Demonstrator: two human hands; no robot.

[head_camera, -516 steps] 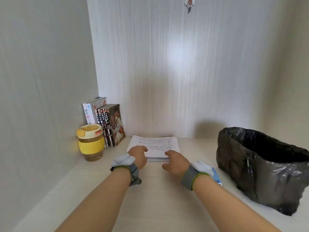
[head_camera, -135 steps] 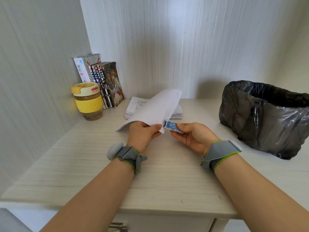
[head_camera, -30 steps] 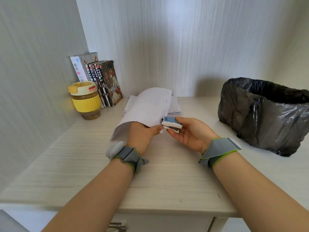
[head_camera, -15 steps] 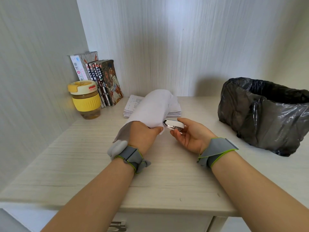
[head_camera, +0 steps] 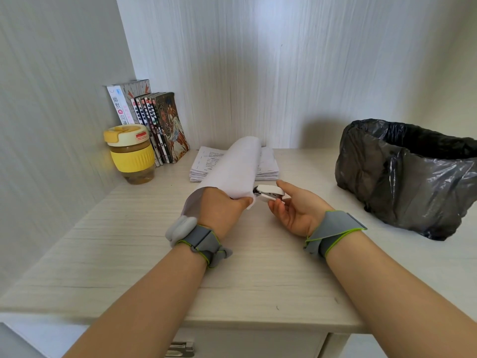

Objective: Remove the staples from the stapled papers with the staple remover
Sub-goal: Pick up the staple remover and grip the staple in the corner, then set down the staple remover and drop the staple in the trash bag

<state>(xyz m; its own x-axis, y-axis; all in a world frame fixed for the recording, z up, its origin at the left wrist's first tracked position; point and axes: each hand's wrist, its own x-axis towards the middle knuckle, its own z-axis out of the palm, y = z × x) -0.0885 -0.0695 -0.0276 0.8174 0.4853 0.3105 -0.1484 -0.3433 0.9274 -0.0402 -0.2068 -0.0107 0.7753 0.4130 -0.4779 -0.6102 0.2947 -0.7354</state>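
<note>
My left hand (head_camera: 223, 210) grips a stapled set of white papers (head_camera: 236, 169) by its near corner and holds it up, curled over, above the desk. My right hand (head_camera: 296, 208) pinches a small white staple remover (head_camera: 268, 193) between thumb and fingers. Its metal jaws touch the corner of the papers right beside my left fingertips. The staple itself is too small to make out. Behind the held set, a stack of more printed papers (head_camera: 268, 165) lies flat on the desk.
A black bag-lined bin (head_camera: 410, 174) stands at the right of the pale wooden desk (head_camera: 129, 244). A yellow-lidded cup (head_camera: 131, 155) and a row of books (head_camera: 154, 122) sit in the back left corner against the walls.
The held papers have curled over further and risen slightly. The staple remover has turned, so its white side shows instead of the blue patterned one, and its jaws now meet the paper corner.
</note>
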